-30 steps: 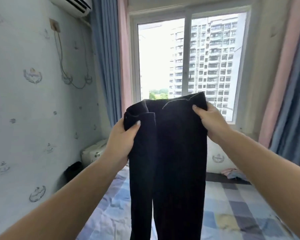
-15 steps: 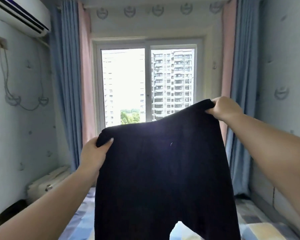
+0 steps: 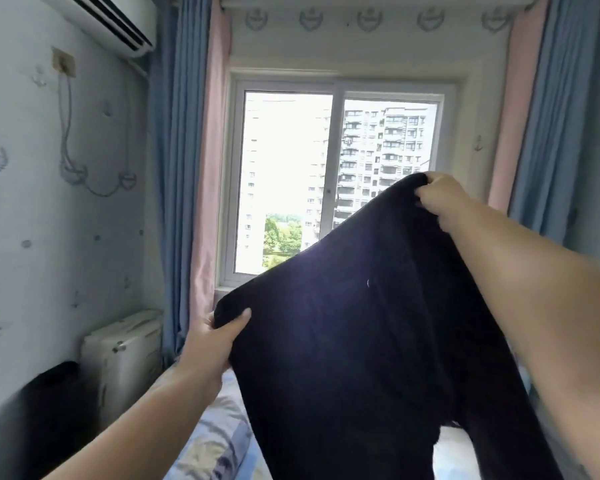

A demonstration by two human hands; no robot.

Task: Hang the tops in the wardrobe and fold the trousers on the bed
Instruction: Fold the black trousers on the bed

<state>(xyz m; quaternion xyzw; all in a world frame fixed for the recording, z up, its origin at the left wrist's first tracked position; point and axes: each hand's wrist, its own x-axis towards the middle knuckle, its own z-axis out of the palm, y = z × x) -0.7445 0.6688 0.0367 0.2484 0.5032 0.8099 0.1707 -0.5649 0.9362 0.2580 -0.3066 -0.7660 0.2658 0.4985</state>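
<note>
Daylight from the window [image 3: 336, 174] backlit dark trousers [image 3: 354, 341] held spread in the air above the bed [image 3: 215, 445]. The left hand [image 3: 215, 341] and the right hand [image 3: 440, 199] each pinched a waistband corner. The cloth looked soft, light and limp, best gripped at the waistband. Both legs ran out of frame below; the wardrobe was not visible.

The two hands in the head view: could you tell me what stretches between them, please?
In the head view, the dark trousers' waistband spans from the left hand up to the higher right hand; each hand grips a corner.
</note>
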